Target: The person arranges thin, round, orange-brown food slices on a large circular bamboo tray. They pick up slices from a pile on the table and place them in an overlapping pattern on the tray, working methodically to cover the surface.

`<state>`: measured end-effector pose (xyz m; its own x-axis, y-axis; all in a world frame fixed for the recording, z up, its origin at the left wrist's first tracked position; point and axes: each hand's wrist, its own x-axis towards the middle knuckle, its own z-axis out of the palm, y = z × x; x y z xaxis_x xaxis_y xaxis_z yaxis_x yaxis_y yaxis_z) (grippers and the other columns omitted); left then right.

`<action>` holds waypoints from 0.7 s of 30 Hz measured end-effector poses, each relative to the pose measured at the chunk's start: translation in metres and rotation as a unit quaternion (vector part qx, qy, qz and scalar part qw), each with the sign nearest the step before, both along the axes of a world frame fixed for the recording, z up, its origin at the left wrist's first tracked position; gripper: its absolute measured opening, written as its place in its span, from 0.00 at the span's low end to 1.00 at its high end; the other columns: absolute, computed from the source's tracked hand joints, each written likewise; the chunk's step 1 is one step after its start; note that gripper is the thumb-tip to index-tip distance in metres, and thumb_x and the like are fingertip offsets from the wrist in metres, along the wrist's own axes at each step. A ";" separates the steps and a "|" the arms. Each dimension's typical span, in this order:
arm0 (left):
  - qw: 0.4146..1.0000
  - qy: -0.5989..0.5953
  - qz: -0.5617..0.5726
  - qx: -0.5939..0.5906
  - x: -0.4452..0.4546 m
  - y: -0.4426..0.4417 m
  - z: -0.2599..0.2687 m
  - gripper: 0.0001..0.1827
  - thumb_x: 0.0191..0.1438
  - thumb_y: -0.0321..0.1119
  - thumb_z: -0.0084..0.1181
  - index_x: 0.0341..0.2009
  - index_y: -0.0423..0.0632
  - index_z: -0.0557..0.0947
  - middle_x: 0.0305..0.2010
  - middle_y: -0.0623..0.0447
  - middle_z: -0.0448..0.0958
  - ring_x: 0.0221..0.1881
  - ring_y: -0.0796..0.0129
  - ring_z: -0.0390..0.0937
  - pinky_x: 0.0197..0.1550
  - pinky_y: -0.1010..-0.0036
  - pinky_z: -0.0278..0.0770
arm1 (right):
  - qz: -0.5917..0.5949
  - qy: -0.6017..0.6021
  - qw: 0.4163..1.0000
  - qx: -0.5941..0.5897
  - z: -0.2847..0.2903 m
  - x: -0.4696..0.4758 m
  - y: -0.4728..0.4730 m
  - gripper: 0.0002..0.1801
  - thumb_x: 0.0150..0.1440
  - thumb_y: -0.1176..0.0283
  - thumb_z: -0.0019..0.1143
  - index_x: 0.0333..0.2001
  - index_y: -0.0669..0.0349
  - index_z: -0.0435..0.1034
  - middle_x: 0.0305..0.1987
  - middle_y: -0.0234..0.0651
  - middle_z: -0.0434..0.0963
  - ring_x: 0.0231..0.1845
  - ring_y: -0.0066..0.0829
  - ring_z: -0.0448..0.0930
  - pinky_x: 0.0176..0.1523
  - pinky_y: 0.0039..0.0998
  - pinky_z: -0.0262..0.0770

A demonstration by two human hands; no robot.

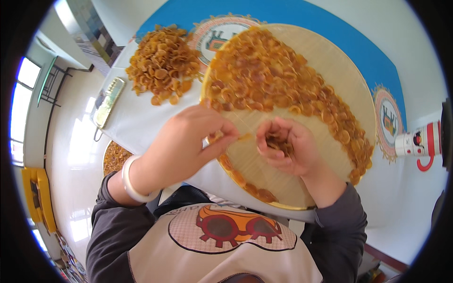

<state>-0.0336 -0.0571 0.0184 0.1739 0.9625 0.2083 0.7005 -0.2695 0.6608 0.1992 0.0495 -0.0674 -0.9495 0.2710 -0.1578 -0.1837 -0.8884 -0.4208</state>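
Note:
My left hand (pixel 191 136), with a white bangle at the wrist, pinches a thin amber-brown disc (pixel 245 137) between thumb and fingertips. To its right, my right hand (pixel 300 148) is cupped around a small handful of similar discs (pixel 279 142). Both hands are over a large round board (pixel 247 169) with a wood-grain face and gold rim. A wide band of overlapping translucent discs (pixel 262 74) covers its far left part and runs down to the right edge. A shorter row of discs (pixel 244 182) follows the near left rim.
A heap of loose discs (pixel 164 60) sits on the white and blue table cover (pixel 141 116), left of the board. A shallow clear case (pixel 109 102) lies at the table's left edge. A white and red cup (pixel 417 143) stands at the right. Another disc-covered surface (pixel 115 157) is lower left.

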 end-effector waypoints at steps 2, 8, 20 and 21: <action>1.000 0.008 -0.017 0.010 0.017 -0.013 -0.006 0.04 0.52 0.26 0.64 0.34 0.46 0.84 0.29 0.51 0.79 0.32 0.58 0.75 0.36 0.67 0.73 | -0.016 -0.015 1.000 -0.011 0.001 -0.004 0.000 0.26 0.70 0.56 0.33 0.46 0.68 0.72 0.37 0.39 0.76 0.25 0.19 0.64 0.20 0.16 0.57; 0.992 0.089 -0.029 0.088 0.031 -0.001 -0.019 0.06 0.52 0.29 0.64 0.35 0.49 0.83 0.29 0.54 0.79 0.33 0.58 0.76 0.37 0.66 0.72 | -0.041 -0.015 0.999 -0.004 0.008 -0.002 0.000 0.26 0.70 0.56 0.32 0.46 0.69 0.72 0.37 0.38 0.76 0.25 0.20 0.64 0.20 0.17 0.59; 0.967 0.126 -0.218 0.032 0.025 -0.029 -0.027 0.14 0.49 0.42 0.67 0.41 0.59 0.83 0.45 0.61 0.74 0.48 0.63 0.71 0.52 0.66 0.67 | -0.069 0.001 0.997 -0.018 0.003 -0.005 -0.002 0.25 0.70 0.57 0.35 0.43 0.69 0.73 0.36 0.38 0.76 0.24 0.19 0.64 0.21 0.16 0.59; 0.966 0.134 -0.220 0.027 0.026 -0.032 -0.031 0.13 0.50 0.42 0.67 0.41 0.59 0.83 0.46 0.62 0.74 0.50 0.64 0.70 0.54 0.66 0.66 | -0.069 0.000 0.997 -0.020 0.004 -0.005 -0.002 0.25 0.70 0.57 0.35 0.43 0.69 0.73 0.36 0.38 0.76 0.24 0.19 0.64 0.21 0.16 0.59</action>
